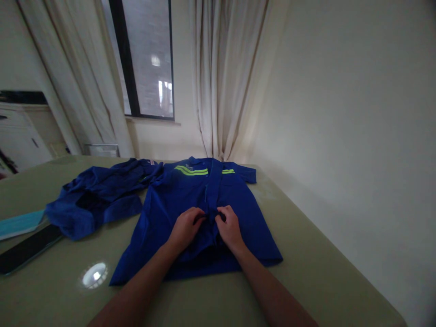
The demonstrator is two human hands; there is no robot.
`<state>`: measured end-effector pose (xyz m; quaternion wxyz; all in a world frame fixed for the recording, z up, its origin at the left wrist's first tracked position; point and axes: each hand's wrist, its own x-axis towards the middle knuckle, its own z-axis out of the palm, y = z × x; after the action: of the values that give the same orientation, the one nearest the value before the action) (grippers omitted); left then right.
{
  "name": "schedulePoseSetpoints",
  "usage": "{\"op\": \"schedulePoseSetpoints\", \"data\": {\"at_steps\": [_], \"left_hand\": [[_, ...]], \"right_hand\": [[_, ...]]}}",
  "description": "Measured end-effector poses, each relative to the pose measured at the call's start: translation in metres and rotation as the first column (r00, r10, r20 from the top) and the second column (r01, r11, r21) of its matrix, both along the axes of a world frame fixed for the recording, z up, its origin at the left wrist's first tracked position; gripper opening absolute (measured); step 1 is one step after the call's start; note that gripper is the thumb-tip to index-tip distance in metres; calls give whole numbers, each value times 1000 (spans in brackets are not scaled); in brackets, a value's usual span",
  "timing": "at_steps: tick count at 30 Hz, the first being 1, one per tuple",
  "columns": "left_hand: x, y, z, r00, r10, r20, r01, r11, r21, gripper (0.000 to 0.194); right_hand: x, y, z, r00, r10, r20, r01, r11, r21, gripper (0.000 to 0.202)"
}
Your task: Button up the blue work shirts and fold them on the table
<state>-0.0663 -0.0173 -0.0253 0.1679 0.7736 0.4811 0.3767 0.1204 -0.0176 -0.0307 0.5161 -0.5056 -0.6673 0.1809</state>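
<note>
Blue shirt [166, 204] is spread on the bench [306, 272], collar [193, 160] toward 12 o'clock. Left hand [186, 227] and right hand [230, 228] both have fingers pinched nearly closed on its front; crumpled garment [102, 186] sits around 10.

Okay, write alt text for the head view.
The left hand and right hand pinch a green-striped blue shirt laid on a table. At left lie a crumpled blue garment, a dark phone and a light blue item.

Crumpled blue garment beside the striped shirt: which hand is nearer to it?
Left. The left hand, at the front of the striped shirt, is on the crumpled garment's side; the right hand is there too, farther across.
</note>
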Motion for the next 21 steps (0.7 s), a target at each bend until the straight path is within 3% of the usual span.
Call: {"op": "schedulePoseSetpoints", "data": {"at_steps": [7, 14, 21], "left_hand": [[1, -3, -2, 1000, -7, 14, 5, 992, 127, 18], [0, 3, -5, 987, 7, 159, -8, 1000, 6, 15], [3, -4, 2, 997, 13, -77, -3, 992, 127, 18]], "right_hand": [[-6, -4, 5, 997, 22, 70, -26, 999, 47, 12], [-8, -7, 8, 991, 16, 134, -27, 996, 80, 18], [-12, -7, 11, 992, 12, 124, -24, 995, 92, 11]]}}
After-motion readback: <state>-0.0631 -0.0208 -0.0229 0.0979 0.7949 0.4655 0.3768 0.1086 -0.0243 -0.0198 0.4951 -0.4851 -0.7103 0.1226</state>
